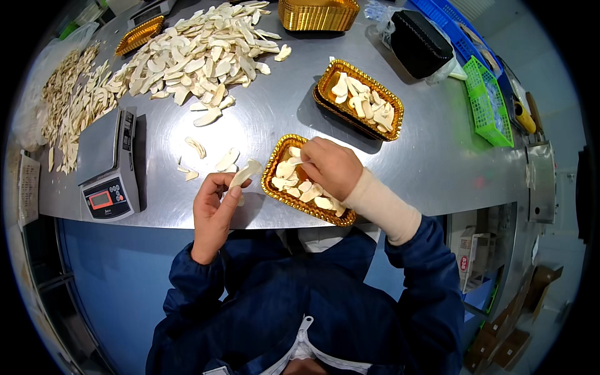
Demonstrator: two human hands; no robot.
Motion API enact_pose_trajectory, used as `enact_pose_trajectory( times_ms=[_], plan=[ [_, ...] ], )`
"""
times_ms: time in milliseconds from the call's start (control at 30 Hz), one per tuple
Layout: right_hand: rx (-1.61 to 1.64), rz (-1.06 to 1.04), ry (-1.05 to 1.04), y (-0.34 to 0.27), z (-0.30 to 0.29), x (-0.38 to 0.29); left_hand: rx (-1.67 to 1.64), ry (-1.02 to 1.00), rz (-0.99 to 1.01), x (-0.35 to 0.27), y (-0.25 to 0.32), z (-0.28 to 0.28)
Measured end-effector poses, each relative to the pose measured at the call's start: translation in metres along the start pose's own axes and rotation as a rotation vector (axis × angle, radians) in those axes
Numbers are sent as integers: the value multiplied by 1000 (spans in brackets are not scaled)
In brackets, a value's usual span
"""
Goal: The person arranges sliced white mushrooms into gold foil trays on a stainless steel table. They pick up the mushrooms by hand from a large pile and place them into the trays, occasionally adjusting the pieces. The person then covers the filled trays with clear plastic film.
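My left hand [216, 213] pinches a pale dried slice [246, 172], apparently mushroom, between thumb and fingers, just left of a gold plastic tray [291, 203]. Over that tray's far side is my right hand [332, 164], its fingertips closed on a thin slice [302, 162] that they partly hide. Several cut slices [310, 192] lie inside the tray, at the table's near edge. Beyond it, a second gold tray [400, 105] holds more slices [361, 99] and seems to rest on other trays. A few loose slices [227, 159] are on the steel table beyond my left hand.
A large heap of slices [201, 51] covers the far left of the table [262, 112]. A digital scale [105, 176] stands at left. Stacked gold trays [318, 16], a black box [419, 44] in plastic and a green basket [487, 103] lie towards the back and right.
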State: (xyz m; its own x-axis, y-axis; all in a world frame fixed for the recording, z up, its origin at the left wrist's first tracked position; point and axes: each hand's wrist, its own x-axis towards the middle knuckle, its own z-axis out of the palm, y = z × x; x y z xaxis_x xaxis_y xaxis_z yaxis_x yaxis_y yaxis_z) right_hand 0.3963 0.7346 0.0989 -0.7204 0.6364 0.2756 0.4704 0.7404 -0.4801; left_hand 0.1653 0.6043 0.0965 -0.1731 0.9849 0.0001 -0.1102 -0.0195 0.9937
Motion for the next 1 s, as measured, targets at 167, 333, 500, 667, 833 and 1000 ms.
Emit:
enact_pose_trajectory(
  times_ms=[167,333,500,667,833,1000],
  plan=[
    [-143,-259,-52,6,16,24,9,5,12,-1,0,-1],
    [-220,-241,-10,5,14,29,10,20,-11,-5,0,-5],
    [-21,-104,-18,1,-1,21,-118,47,-52,0,-5,4],
    [584,77,-109,-30,-35,14,-359,-27,-141,17,-8,46],
    [709,269,-115,-25,-32,-12,-506,-32,-219,31,-6,85],
    [595,392,-64,-12,-42,-27,-514,-35,-260,29,-15,99]
  ],
)
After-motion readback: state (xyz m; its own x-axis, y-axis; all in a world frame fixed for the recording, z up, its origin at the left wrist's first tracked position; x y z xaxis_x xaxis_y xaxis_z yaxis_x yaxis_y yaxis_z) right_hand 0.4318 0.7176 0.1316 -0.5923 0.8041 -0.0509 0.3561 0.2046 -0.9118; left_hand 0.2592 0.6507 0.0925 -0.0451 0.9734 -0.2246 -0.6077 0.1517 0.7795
